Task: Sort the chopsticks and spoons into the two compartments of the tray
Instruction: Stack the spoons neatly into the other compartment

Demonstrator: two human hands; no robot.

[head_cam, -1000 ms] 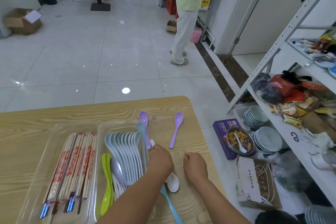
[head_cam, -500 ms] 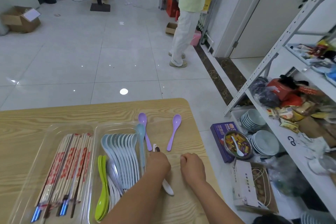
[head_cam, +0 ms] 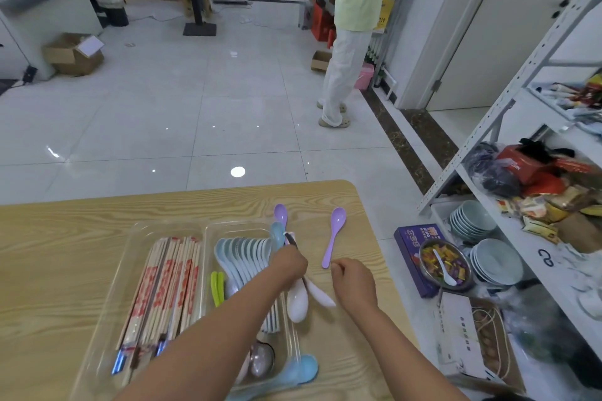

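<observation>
Left hand (head_cam: 288,265) grips two white spoons (head_cam: 297,301) by their handles; a moment ago only one showed under it. Just left of the grip is the spoon side of the tray (head_cam: 107,312), so they likely go in next. Right hand (head_cam: 353,280), just right of the grip, is curled and empty, near a purple spoon (head_cam: 332,241).

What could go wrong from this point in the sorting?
The left hand grips two white spoons at once, bowls splayed apart, so one may slip out. The spoon compartment is already crowded, so added spoons might ride over its rim. A purple spoon lies loose near the right hand and could be knocked.
</observation>
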